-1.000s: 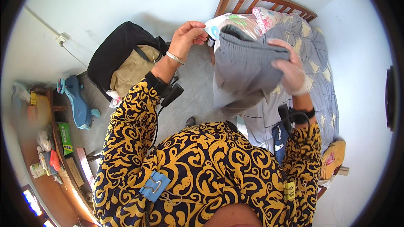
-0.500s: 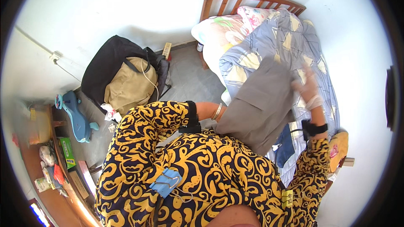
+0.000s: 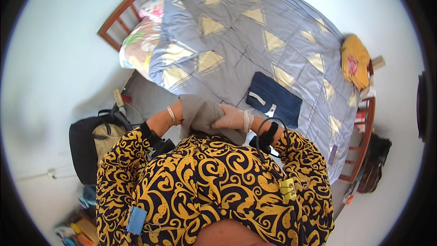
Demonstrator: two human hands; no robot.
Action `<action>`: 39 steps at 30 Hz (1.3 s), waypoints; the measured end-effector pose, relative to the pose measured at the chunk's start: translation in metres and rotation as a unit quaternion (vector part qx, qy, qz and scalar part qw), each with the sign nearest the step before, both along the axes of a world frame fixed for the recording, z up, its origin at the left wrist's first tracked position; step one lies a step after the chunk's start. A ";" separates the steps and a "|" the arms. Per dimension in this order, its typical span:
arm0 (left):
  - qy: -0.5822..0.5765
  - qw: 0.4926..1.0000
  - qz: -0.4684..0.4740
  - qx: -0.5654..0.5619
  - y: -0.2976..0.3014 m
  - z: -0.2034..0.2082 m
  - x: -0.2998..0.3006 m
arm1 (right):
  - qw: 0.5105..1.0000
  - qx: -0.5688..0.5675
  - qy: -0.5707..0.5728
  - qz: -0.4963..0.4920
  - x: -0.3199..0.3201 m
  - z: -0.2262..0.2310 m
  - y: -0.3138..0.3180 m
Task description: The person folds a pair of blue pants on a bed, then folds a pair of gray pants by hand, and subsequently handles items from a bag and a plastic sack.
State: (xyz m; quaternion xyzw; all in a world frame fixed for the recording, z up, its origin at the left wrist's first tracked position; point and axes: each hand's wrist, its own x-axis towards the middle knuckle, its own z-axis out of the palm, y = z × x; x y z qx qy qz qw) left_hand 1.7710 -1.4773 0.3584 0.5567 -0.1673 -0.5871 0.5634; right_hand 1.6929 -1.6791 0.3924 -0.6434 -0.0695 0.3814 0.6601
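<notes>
Elbows [image 3: 314, 155] bent outward, I hold both forearms [image 3: 159, 123] inward before my patterned top [image 3: 205, 173]. My gloved right hand [image 3: 232, 117] is clamped on the grey garment [image 3: 195, 109], which bunches between both hands; the cloth mostly hides my left hand [image 3: 178, 111], so I cannot tell its grip. Beyond lies the bed [image 3: 236, 27].

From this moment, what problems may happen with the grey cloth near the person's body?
The grey cloth is bunched in front of the shirt, so it may become creased.

The left hand is mostly hidden by the cloth, so its grip cannot be checked; if it is loose, that side could slip down.

The black cable loops by the right wrist, close to the cloth, and might catch on it.
</notes>
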 end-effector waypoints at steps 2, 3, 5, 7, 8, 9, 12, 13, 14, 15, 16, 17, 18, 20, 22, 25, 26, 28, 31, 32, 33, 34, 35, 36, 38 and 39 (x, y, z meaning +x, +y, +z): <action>-0.008 0.991 0.132 0.027 -0.023 0.011 0.010 | 0.997 -0.019 -0.054 -0.047 0.004 -0.035 -0.030; -0.018 0.979 0.202 0.034 -0.037 0.021 0.015 | 0.989 -0.044 -0.132 -0.049 0.006 -0.054 -0.053; -0.043 0.978 0.202 0.036 -0.056 0.034 0.043 | 0.982 -0.004 -0.141 -0.123 0.008 -0.061 -0.096; -0.003 0.970 0.242 -0.017 -0.060 0.045 0.056 | 0.948 0.142 -0.002 -0.285 0.000 -0.048 -0.128; 0.014 0.962 0.272 -0.028 -0.053 0.043 0.064 | 0.903 0.215 0.070 -0.366 0.000 -0.007 -0.135; 0.016 0.957 0.290 -0.019 -0.048 0.040 0.068 | 0.889 0.244 0.073 -0.380 0.001 0.020 -0.146; 0.029 0.946 0.322 0.006 -0.049 0.026 0.070 | 0.850 0.301 0.036 -0.432 0.007 0.047 -0.182; 0.034 0.945 0.324 0.016 -0.052 0.022 0.068 | 0.836 0.317 0.013 -0.448 0.008 0.047 -0.192; 0.038 0.944 0.326 0.026 -0.054 0.018 0.065 | 0.828 0.321 0.008 -0.459 0.008 0.045 -0.202; 0.047 0.945 0.322 0.030 -0.056 0.014 0.061 | 0.821 0.325 0.003 -0.469 0.007 0.042 -0.211; 0.053 0.945 0.322 0.034 -0.060 0.012 0.059 | 0.815 0.328 -0.004 -0.478 0.007 0.041 -0.221; 0.058 0.944 0.323 0.037 -0.064 0.011 0.057 | 0.805 0.333 0.001 -0.491 0.004 0.036 -0.230; 0.063 0.943 0.325 0.041 -0.066 0.009 0.055 | 0.794 0.354 0.026 -0.492 0.000 0.030 -0.239; 0.060 0.940 0.331 0.052 -0.067 0.007 0.052 | 0.771 0.398 0.077 -0.491 -0.013 0.015 -0.259; 0.059 0.937 0.339 0.063 -0.065 0.006 0.046 | 0.765 0.390 0.099 -0.503 -0.032 -0.015 -0.278; 0.061 0.934 0.337 0.098 -0.063 0.001 0.040 | 0.763 0.282 0.120 -0.570 -0.073 -0.107 -0.322; 0.062 0.934 0.332 0.113 -0.064 -0.001 0.039 | 0.760 0.175 0.114 -0.616 -0.089 -0.146 -0.333; 0.063 0.930 0.334 0.138 -0.062 -0.001 0.032 | 0.678 -0.163 0.273 -0.662 -0.117 -0.195 -0.330; 0.070 0.928 0.327 0.162 -0.065 -0.001 0.025 | 0.646 -0.293 0.197 -0.676 -0.154 -0.237 -0.326; 0.073 0.930 0.321 0.162 -0.065 -0.003 0.023 | 0.654 -0.339 0.153 -0.659 -0.157 -0.245 -0.324; 0.074 0.931 0.318 0.162 -0.065 -0.005 0.021 | 0.660 -0.382 0.106 -0.638 -0.156 -0.250 -0.321; 0.075 0.932 0.315 0.160 -0.066 -0.005 0.022 | 0.663 -0.424 0.058 -0.614 -0.152 -0.252 -0.318; 0.069 0.931 0.321 0.159 -0.062 -0.003 0.017 | 0.725 -0.346 0.012 -0.595 -0.137 -0.240 -0.316; 0.067 0.931 0.319 0.163 -0.062 -0.004 0.013 | 0.724 -0.419 -0.049 -0.547 -0.128 -0.226 -0.312; 0.050 0.925 0.333 0.175 -0.058 0.005 0.008 | 0.704 -0.530 -0.191 -0.432 -0.108 -0.202 -0.290; 0.035 0.933 0.323 0.155 -0.050 0.007 0.005 | 0.727 -0.515 -0.227 -0.393 -0.096 -0.191 -0.281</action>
